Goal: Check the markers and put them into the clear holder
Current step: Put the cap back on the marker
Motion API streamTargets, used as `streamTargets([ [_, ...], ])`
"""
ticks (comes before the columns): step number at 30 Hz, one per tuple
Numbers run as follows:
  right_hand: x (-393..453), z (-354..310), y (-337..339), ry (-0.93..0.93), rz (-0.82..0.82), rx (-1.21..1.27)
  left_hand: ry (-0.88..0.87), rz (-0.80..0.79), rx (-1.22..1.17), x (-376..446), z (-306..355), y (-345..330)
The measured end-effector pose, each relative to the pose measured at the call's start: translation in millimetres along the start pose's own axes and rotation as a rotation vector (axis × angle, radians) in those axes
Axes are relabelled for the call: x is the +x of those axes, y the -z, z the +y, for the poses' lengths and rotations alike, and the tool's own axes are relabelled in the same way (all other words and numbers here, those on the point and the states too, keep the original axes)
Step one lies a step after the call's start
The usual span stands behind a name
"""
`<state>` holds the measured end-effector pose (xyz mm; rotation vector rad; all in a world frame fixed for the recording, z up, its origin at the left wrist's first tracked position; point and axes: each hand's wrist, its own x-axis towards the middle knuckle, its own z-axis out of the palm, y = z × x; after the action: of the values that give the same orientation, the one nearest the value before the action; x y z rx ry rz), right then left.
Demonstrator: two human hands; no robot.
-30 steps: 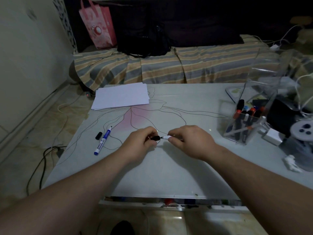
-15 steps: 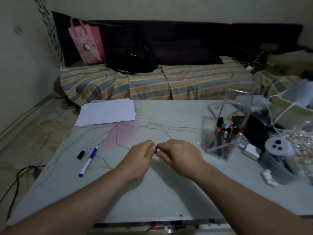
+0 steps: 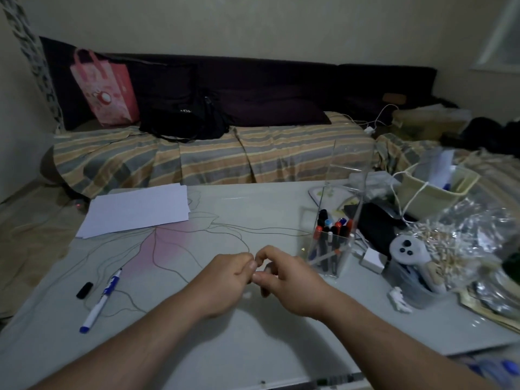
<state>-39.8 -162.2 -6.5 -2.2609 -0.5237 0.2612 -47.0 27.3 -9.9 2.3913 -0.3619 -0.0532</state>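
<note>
Fingers (image 3: 249, 267) of the left hand (image 3: 225, 280) and right hand (image 3: 284, 273) curl together, apparently pinching a marker that is almost wholly hidden between them, so its direction can't be told. On the tabletop (image 3: 253, 347) left, an uncapped blue marker (image 3: 100, 301) lies pointing away, its cap (image 3: 84, 290) beside it; left open, it may dry out. Right, the clear holder (image 3: 332, 249) holds upright markers.

I am seeing a pale grey-green tabletop (image 3: 253, 347) carrying thin dark line drawings and a pink blush. A marker (image 3: 100, 301) is showing white with blue print and a blue end, beside a black cap (image 3: 84, 290). The clear holder (image 3: 332, 249) is showing red, black and blue caps. The bedcover (image 3: 211, 159) is striped orange, grey and cream; the bag (image 3: 105, 88) is pink.
</note>
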Motion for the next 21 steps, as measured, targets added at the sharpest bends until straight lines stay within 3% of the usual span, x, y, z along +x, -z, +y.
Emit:
streamTargets([
  [2,-7.3,-0.4,7.8,-0.119,-0.091,0.412,-0.057,0.016,-0.013,3.8,13.0,0.1],
  [4,-11.6,2.4,19.9,-0.184,-0.187,0.673,-0.140,0.064,-0.045,8.7,27.6,0.8],
  [6,-13.6,7.9,30.4,-0.184,-0.250,0.793,-0.186,0.116,-0.084,14.4,41.1,-2.5],
  [8,-14.8,14.8,39.5,-0.157,-0.226,0.751,-0.148,0.183,-0.198,20.0,46.9,-14.3],
  [13,-12.1,34.8,56.9,-0.053,0.121,0.256,-0.032,0.215,-0.414,32.9,43.4,-51.6],
  [18,-5.1,21.6,111.7,-0.022,0.774,0.313,-0.036,0.172,-0.337,38.2,51.5,-67.3],
  [21,-8.0,30.6,135.7,-0.005,0.939,0.181,-0.076,0.112,-0.226,37.3,51.3,-75.9],
])
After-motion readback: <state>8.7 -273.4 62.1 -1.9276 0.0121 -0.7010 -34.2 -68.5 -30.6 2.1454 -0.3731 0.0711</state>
